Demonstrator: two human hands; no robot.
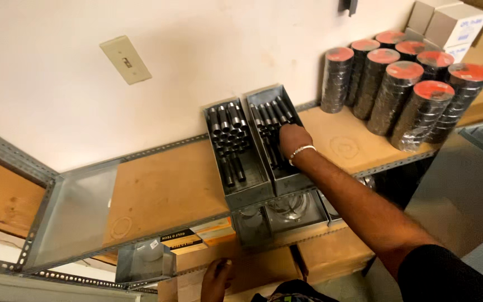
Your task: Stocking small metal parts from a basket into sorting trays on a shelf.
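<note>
A person's right hand (293,140) reaches into the right-hand grey metal bin (286,179) on a wooden shelf (163,190), fingers curled down among the short black threaded pipes (269,114); whether they grip one cannot be told. A second bin (247,193), touching it at nine o'clock, holds more pipes. The left hand (217,278) rests at the shelf edge below, near six o'clock, fingers bent, its grasp unclear. Stacks of black tape rolls (409,84) stand at two o'clock, and a light switch (125,59) sits on the wall at eleven.
</note>
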